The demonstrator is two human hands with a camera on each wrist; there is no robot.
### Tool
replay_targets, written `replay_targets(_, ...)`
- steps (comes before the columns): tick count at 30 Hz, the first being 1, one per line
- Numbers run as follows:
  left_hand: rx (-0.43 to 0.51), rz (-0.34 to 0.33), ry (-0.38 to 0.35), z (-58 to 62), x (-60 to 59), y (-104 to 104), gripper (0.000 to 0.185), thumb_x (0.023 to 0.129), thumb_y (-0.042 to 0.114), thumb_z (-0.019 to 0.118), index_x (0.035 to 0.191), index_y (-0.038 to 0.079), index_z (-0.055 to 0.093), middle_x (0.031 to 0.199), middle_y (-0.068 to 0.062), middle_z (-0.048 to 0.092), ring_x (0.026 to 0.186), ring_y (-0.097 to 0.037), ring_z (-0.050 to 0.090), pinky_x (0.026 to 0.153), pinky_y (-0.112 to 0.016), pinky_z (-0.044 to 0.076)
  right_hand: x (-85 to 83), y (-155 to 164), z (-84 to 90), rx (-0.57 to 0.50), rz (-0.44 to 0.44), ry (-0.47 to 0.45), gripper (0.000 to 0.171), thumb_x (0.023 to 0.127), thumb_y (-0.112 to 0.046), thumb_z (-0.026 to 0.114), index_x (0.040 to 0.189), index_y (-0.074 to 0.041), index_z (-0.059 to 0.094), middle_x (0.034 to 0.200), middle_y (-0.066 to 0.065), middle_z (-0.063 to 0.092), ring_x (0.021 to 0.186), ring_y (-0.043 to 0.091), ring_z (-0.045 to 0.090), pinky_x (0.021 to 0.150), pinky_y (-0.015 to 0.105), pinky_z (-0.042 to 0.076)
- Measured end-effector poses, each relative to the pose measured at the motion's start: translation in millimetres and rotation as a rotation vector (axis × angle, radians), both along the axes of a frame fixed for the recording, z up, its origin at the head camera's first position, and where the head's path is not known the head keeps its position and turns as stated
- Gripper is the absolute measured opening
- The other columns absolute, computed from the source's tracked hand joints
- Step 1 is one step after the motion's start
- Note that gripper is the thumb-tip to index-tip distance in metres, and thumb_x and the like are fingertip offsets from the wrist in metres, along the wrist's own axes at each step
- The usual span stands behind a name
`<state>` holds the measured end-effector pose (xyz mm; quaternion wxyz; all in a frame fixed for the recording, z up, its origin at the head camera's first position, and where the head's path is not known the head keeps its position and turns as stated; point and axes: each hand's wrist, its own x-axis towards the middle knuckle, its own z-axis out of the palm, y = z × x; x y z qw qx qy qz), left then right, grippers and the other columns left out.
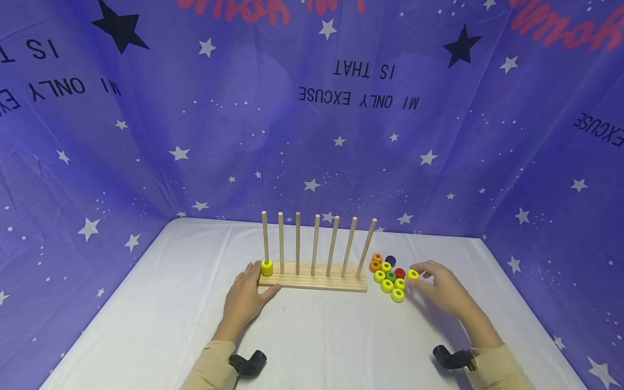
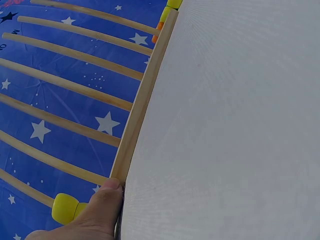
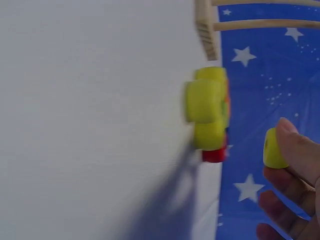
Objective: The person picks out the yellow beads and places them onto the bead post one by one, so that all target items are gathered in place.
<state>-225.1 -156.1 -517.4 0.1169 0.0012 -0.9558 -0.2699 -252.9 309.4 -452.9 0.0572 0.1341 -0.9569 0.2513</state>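
Note:
A wooden peg stand (image 1: 312, 281) with a row of several upright pegs stands on the table. My left hand (image 1: 244, 298) grips its left end, the thumb (image 2: 107, 200) against the front edge of the base. Two yellow beads (image 1: 267, 268) are stacked at the foot of the leftmost peg; the other pegs are bare. Off to the right, my right hand (image 1: 443, 290) pinches another yellow bead (image 3: 274, 150) between thumb and fingers, raised above the table beside the loose beads.
Loose beads lie in a cluster right of the stand: several yellow (image 1: 387, 286), two orange (image 1: 375, 266), one green (image 1: 391, 277), one red (image 1: 400, 273) and one dark blue (image 1: 390, 260). A white cloth (image 1: 322, 336) covers the table. Purple star-patterned fabric (image 1: 312, 135) hangs behind and at both sides.

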Motion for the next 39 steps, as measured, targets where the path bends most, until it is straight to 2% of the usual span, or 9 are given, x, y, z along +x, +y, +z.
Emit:
replay_targets(4, 0.001, -0.004, 0.01, 0.5, -0.4, -0.4, 0.09, 0.079, 0.061, 0.064, 0.144, 0.004, 0.037, 0.147, -0.017, 0.042, 0.137, -0.037, 0.037, 0.11, -0.055, 0.034, -6.0, -5.3, 20.2, 0.005, 0.027, 0.04, 0.04, 0.09, -0.037, 0.063, 0.119, -0.01, 0.062, 0.119, 0.009, 0.063, 0.106, 0.031, 0.059, 0.087, 0.052, 0.049)
replay_targets(8, 0.004, -0.004, 0.011, 1.0, 0.1, -0.1, 0.09, 0.079, 0.061, 0.064, 0.144, 0.004, 0.037, 0.147, -0.017, 0.042, 0.137, -0.038, 0.037, 0.109, -0.056, 0.034, -12.5, -12.9, 40.2, 0.0, 0.025, 0.056, 0.042, 0.09, -0.039, 0.062, 0.12, -0.009, 0.061, 0.119, 0.012, 0.063, 0.111, 0.034, 0.057, 0.091, 0.056, 0.048)
replay_targets(12, 0.008, -0.007, 0.019, 1.0, 0.7, -0.1, 0.089, 0.079, 0.06, 0.065, 0.143, 0.003, 0.038, 0.146, -0.017, 0.043, 0.137, -0.037, 0.038, 0.109, -0.055, 0.035, -20.0, -21.1, 56.7, -0.015, 0.011, 0.068, 0.045, 0.089, -0.043, 0.062, 0.12, -0.009, 0.061, 0.115, 0.011, 0.062, 0.109, 0.033, 0.057, 0.089, 0.055, 0.049)
replay_targets(17, 0.002, -0.011, 0.022, 0.3, 0.9, -0.3, 0.089, 0.079, 0.059, 0.065, 0.143, 0.002, 0.039, 0.146, -0.017, 0.043, 0.137, -0.036, 0.037, 0.109, -0.055, 0.035, -28.5, -33.9, 77.4, -0.023, 0.021, 0.075, 0.045, 0.089, -0.042, 0.062, 0.122, -0.012, 0.06, 0.121, 0.01, 0.06, 0.111, 0.033, 0.056, 0.088, 0.053, 0.049)
replay_targets(24, 0.007, -0.011, 0.015, -1.0, 0.3, -1.0, 0.09, 0.08, 0.06, 0.064, 0.144, 0.003, 0.037, 0.147, -0.016, 0.042, 0.138, -0.036, 0.036, 0.11, -0.055, 0.034, -42.4, -57.8, 112.1, -0.04, 0.065, 0.146, 0.04, 0.088, -0.037, 0.066, 0.12, -0.013, 0.062, 0.12, 0.007, 0.061, 0.111, 0.03, 0.055, 0.089, 0.052, 0.049)
replay_targets(29, 0.012, -0.016, 0.019, -0.8, 1.0, -1.3, 0.088, 0.08, 0.06, 0.064, 0.143, 0.004, 0.038, 0.147, -0.016, 0.043, 0.137, -0.036, 0.037, 0.11, -0.055, 0.034, -52.2, -76.6, 134.6, -0.077, 0.106, 0.162, 0.036, 0.088, -0.032, 0.067, 0.118, -0.014, 0.063, 0.118, 0.004, 0.06, 0.11, 0.027, 0.055, 0.09, 0.049, 0.05)
replay_targets(33, 0.013, -0.017, 0.021, 0.2, 1.1, -1.0, 0.088, 0.08, 0.059, 0.065, 0.143, 0.004, 0.039, 0.146, -0.016, 0.043, 0.138, -0.036, 0.037, 0.11, -0.055, 0.034, -57.6, -92.3, 147.0, -0.104, 0.14, 0.171, 0.032, 0.088, -0.031, 0.067, 0.116, -0.015, 0.063, 0.115, 0.002, 0.06, 0.114, 0.028, 0.055, 0.094, 0.048, 0.049)
replay_targets(39, 0.02, -0.016, 0.028, 0.7, 0.9, -0.9, 0.087, 0.08, 0.058, 0.066, 0.143, 0.004, 0.04, 0.146, -0.016, 0.044, 0.137, -0.036, 0.037, 0.11, -0.055, 0.034, -61.6, -117.5, 156.6, -0.138, 0.176, 0.173, 0.032, 0.088, -0.033, 0.067, 0.114, -0.015, 0.065, 0.115, 0.002, 0.061, 0.113, 0.026, 0.056, 0.096, 0.046, 0.049)
